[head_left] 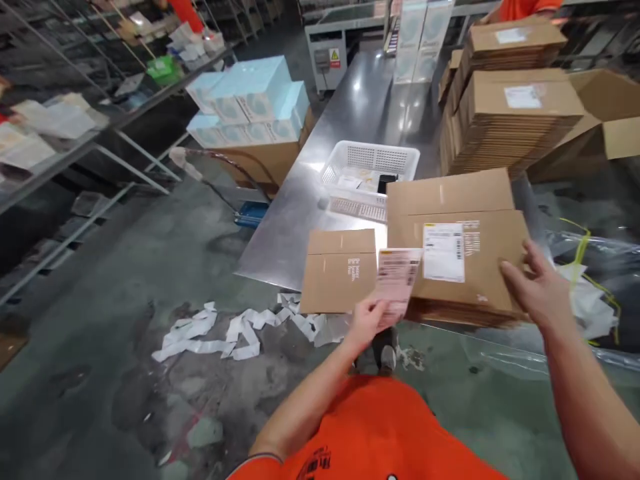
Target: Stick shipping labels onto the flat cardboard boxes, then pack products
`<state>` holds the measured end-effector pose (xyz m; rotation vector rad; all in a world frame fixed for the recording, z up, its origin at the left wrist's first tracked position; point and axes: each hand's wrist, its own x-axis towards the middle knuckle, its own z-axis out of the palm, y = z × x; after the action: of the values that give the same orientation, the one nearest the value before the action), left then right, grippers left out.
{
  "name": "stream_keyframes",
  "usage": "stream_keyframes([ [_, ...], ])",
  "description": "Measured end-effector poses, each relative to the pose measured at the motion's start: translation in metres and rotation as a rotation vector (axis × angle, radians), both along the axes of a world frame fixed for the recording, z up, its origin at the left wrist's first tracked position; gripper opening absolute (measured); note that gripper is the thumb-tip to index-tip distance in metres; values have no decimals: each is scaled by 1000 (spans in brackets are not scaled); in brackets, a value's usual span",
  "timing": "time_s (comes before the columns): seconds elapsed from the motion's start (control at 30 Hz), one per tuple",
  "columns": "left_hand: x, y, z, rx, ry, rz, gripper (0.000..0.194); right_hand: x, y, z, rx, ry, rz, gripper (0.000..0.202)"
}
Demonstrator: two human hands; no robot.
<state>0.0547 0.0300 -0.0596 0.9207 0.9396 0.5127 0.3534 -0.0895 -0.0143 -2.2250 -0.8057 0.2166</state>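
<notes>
Head view shows the person's left hand (pixel 367 320) gripping a pale, rectangular printed paper sheet (pixel 399 277) by its lower left edge, thumb against fingers. The sheet is held above the space between a small flat brown cardboard carton (pixel 327 283) and a large flat brown cardboard carton (pixel 400 235), its upper right corner overlapping the larger one. That carton tops a stack on the shiny metal counter (pixel 280 247) and bears a white rectangular label (pixel 443 257). The right hand (pixel 543 293) has a half-curled grip at the carton's right edge; how firmly it presses, I cannot tell.

To handle these well, a light pinch near the sheet's margin should avoid creasing the print, and a steady right hand should stop the top carton sliding. Aligning the sheet with the carton's edges would help prevent skewing.
</notes>
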Motion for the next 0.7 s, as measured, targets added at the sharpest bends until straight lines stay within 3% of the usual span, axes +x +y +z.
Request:
stream_keyframes([
  [0.1,49,-12,3,-11,-21,-121,50,51,-28,6,-178,-119,2,69],
  [0.17,52,-22,-4,-85,4,-157,52,44,-23,10,-118,-256,124,74],
  [0.23,38,-32,-11,-104,50,-165,53,11,-2,16,16,-198,323,75],
  [0.3,15,-38,-12,-83,100,-161,51,-33,28,22,49,65,598,65],
  [0.4,-15,-36,4,-7,70,-144,45,-94,68,18,-23,341,901,35],
  [0.5,-34,-19,23,155,17,54,53,-142,91,-3,-43,443,983,43],
  [0.57,-45,-2,26,195,87,215,35,-165,100,-18,-35,461,1000,43],
  [0.63,-58,13,16,182,185,299,25,-184,110,-32,-21,444,1003,38],
  [0.7,-74,22,-5,152,258,321,32,-197,124,-47,-27,402,1027,31],
])
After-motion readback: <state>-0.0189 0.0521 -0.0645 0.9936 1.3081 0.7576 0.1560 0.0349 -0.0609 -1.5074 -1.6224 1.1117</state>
